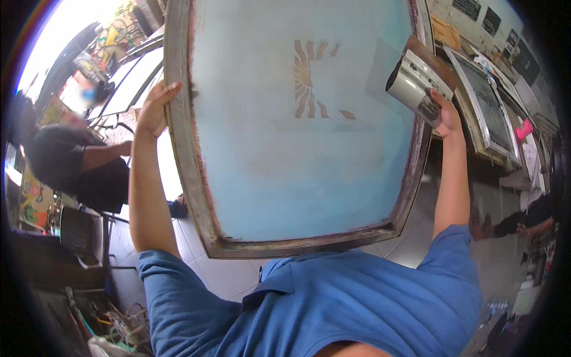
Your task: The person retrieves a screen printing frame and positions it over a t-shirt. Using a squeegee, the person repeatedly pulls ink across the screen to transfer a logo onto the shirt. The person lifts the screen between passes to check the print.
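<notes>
I hold a large framed screen (297,172) up in front of me. Its pale blue mesh carries a sunburst-like stencil (303,83), and its grey border is stained. My left hand (157,108) grips the left side of the frame, thumb on the front. My right hand (443,112) is at the upper right side, closed on a grey curled sheet-like piece (410,80) with dark marks, with a brown piece behind it. Whether those fingers also grip the frame there is hidden. The screen's lower edge is close to my body.
A person in dark clothing (71,163) is at my left, near bright boards (134,77). Another silver-framed screen (488,107) lies on a bench at right, with a pink item (523,130). A black chair (77,229) and tools stand lower left on the tiled floor (238,276).
</notes>
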